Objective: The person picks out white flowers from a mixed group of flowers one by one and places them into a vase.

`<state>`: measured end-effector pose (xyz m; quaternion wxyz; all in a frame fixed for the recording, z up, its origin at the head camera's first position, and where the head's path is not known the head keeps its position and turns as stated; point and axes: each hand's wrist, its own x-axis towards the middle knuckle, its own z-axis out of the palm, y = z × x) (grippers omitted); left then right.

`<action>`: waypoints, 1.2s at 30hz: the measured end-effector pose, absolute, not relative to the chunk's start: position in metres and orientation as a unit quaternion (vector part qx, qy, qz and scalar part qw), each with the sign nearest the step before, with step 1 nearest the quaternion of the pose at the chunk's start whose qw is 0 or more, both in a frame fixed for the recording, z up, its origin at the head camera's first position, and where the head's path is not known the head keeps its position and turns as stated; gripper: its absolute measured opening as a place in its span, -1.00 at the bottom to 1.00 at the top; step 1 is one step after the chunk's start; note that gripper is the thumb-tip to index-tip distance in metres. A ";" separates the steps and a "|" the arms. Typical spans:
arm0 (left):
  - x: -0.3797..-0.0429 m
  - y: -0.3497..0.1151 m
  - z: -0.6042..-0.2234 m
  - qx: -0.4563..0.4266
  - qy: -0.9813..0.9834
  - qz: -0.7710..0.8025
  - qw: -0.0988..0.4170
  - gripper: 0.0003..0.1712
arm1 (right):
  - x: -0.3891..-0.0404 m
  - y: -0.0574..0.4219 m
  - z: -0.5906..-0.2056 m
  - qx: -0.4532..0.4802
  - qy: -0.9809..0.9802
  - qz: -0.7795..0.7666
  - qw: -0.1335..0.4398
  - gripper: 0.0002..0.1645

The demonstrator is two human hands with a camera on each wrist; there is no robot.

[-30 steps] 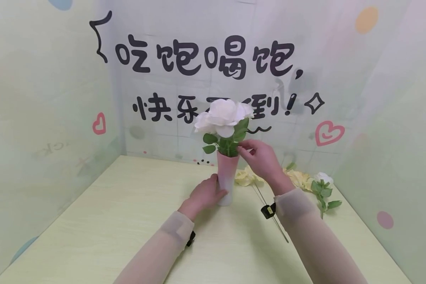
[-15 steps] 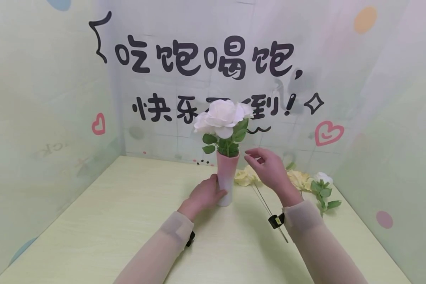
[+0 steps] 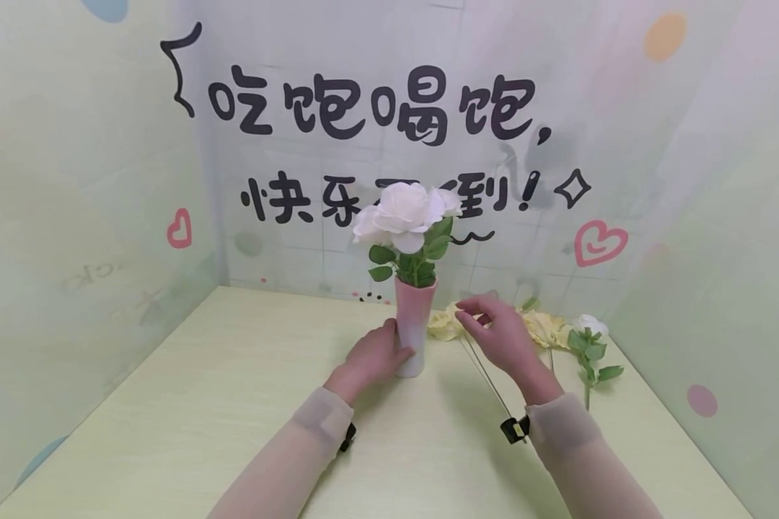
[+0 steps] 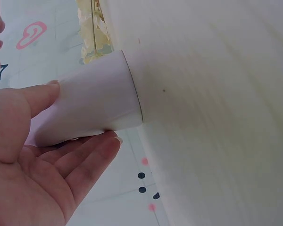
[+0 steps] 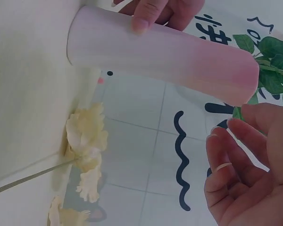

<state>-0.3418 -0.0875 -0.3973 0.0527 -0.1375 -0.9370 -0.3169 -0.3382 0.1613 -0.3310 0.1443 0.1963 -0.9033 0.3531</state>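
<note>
A vase (image 3: 415,317), pink at the top and fading to white, stands upright on the table with several white roses (image 3: 404,209) and green leaves in it. My left hand (image 3: 373,353) holds its lower part, thumb on one side and fingers on the other, as the left wrist view also shows of the vase (image 4: 92,96). To the right of the vase, apart from it, my right hand (image 3: 503,339) hangs in the air above the yellow flowers (image 3: 443,324). Its fingers are loosely bent and hold nothing in the right wrist view.
More yellow flowers (image 3: 545,329) lie at the back right of the table (image 3: 201,404), partly behind the right hand. A white rose (image 3: 591,326) with green leaves lies beside them. Thin bare stems (image 3: 487,375) point toward the front. Printed walls enclose the table.
My right hand has left the leaves at the vase's rim and moved right and down toward the yellow flowers. The left hand and the vase have stayed in place.
</note>
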 end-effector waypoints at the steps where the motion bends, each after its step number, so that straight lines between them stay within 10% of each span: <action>1: -0.342 -0.087 -0.397 -0.137 -0.937 -0.317 0.052 -0.25 | -0.338 0.162 -0.333 0.195 -0.904 0.352 0.142 -0.66; 36: -0.343 -0.088 -0.399 -0.135 -0.939 -0.313 0.049 -0.24 | -0.351 0.243 -0.359 0.091 -0.937 0.310 0.135 -0.49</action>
